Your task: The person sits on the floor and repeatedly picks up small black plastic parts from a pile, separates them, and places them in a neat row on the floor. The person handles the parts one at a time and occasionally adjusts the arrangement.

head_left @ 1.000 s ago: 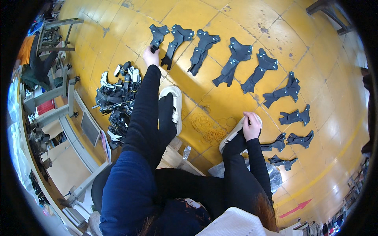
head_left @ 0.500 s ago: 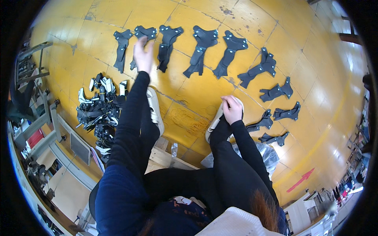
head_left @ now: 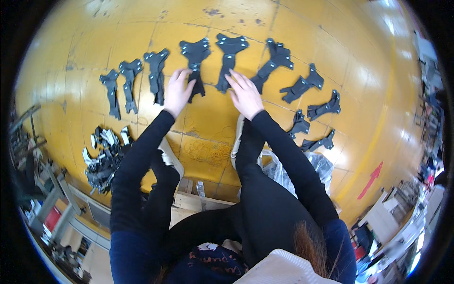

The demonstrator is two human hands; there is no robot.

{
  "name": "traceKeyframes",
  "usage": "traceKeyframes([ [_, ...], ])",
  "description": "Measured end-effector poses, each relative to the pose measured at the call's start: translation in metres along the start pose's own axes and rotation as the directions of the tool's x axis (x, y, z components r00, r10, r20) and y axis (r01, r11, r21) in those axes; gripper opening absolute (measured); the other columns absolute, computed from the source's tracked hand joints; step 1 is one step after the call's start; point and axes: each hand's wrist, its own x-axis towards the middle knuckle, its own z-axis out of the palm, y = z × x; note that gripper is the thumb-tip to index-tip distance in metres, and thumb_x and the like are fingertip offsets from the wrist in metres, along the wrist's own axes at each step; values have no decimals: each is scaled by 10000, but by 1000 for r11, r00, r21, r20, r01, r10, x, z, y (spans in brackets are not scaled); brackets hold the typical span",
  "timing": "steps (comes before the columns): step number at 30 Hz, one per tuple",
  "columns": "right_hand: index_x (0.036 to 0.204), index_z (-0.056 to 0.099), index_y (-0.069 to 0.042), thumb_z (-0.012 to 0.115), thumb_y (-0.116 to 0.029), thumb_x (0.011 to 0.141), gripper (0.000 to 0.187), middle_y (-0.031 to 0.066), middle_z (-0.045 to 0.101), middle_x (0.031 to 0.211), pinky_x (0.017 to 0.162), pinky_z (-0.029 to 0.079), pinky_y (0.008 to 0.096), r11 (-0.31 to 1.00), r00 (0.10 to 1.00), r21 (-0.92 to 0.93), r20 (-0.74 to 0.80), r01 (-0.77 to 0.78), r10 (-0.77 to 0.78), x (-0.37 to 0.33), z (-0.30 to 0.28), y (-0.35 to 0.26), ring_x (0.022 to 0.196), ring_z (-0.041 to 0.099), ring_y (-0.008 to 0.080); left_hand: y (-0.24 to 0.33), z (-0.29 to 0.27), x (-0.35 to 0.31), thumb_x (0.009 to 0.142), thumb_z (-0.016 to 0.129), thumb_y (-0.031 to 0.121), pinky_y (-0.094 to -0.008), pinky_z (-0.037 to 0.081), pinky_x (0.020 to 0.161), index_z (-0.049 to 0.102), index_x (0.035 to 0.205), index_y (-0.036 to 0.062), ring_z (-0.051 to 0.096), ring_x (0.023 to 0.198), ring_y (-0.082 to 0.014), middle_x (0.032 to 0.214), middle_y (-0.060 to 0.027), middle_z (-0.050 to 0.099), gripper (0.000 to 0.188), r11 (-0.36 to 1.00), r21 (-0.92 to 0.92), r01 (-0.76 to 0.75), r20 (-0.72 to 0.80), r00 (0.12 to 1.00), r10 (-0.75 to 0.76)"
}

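Note:
Flat black fabric-like pieces with small white marks lie in an arc on the yellow floor. My left hand (head_left: 179, 92) is open, thumb and fingers apart, at the left edge of the lower part of one black piece (head_left: 195, 53). My right hand (head_left: 246, 95) has its fingers spread, with the fingertips at the lower part of the neighbouring black piece (head_left: 231, 46). I cannot tell whether either hand touches its piece. Another black piece (head_left: 278, 57) lies just beyond my right hand, its lower end partly hidden.
A heap of black and white bundled pieces (head_left: 106, 156) lies at the left. Loose yellow rubber bands (head_left: 208, 150) are scattered between my feet. Clear plastic bags (head_left: 279, 171) lie by my right leg. A metal-framed cart (head_left: 71, 208) stands at the lower left.
My left hand has moved right from the second piece at the left of the arc. My right hand has left its place by my right foot and reached forward. The view has shifted.

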Motion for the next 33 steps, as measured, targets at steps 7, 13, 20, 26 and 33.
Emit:
traceKeyframes([
  [7,1292,456,-58,581,-191,831,497,112,409,1381,1067,291,438,985,984,-96,98,-142,152,0,13,26,1267,393,267,38,-107,-95,860,558,297,-427,491,626,631,782,11,608,653,-369,653,-190,601,305,986,155,61,810,564,-162],
  [13,1339,419,-117,596,-199,821,553,107,305,1457,1075,275,458,895,914,-184,-107,-405,392,-28,0,57,1308,335,314,1,-121,-249,868,465,590,-383,510,774,540,1149,-96,634,916,-317,1006,-222,634,745,649,366,667,758,191,-624],
  [20,1355,390,-99,586,-229,843,564,135,300,1454,1074,271,455,911,898,-64,-210,-407,387,-55,-20,79,1316,316,333,-30,-88,-254,794,676,274,-375,540,688,587,1080,6,637,781,-246,930,-122,646,402,-276,210,938,626,-346,-699],
  [26,1336,408,-46,563,-279,867,546,180,361,1410,1056,302,433,735,712,-132,-411,-665,570,-99,-36,122,1271,382,343,-37,-80,-251,801,647,238,-361,548,667,615,1005,33,644,742,-242,875,-107,659,291,-349,229,909,634,-412,-655],
  [33,1360,383,-21,522,-328,886,581,170,344,1432,1076,274,414,453,447,-126,-524,-882,725,-168,-82,165,1304,358,301,-29,-80,-242,822,616,258,-352,546,658,629,973,44,643,725,-229,844,-86,666,262,-352,258,900,685,-427,-590],
])
